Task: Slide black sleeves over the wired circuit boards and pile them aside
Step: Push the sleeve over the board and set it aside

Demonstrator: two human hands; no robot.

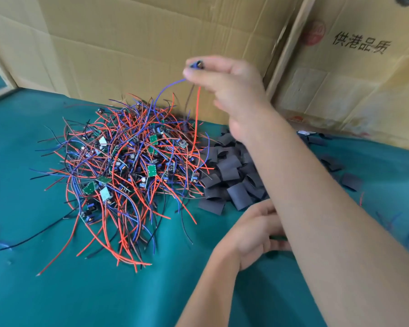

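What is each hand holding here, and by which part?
Right hand pinches a circuit board by its body, wires dangling. Left hand is partly hidden; cannot tell.

Only readable print is on the cardboard box [354, 74] at the back right: four black Chinese chars, 供港品质 [361, 45], running slightly downhill across its upper panel. Just left of them sits a faded round red stamp [315, 31], looks like digits inside, maybe "20", too blurred to be sure. Lower edge of same box shows a smudged reddish mark [297, 119], can't read it. The big carton [139, 43] behind the wire pile carries no print I can make out
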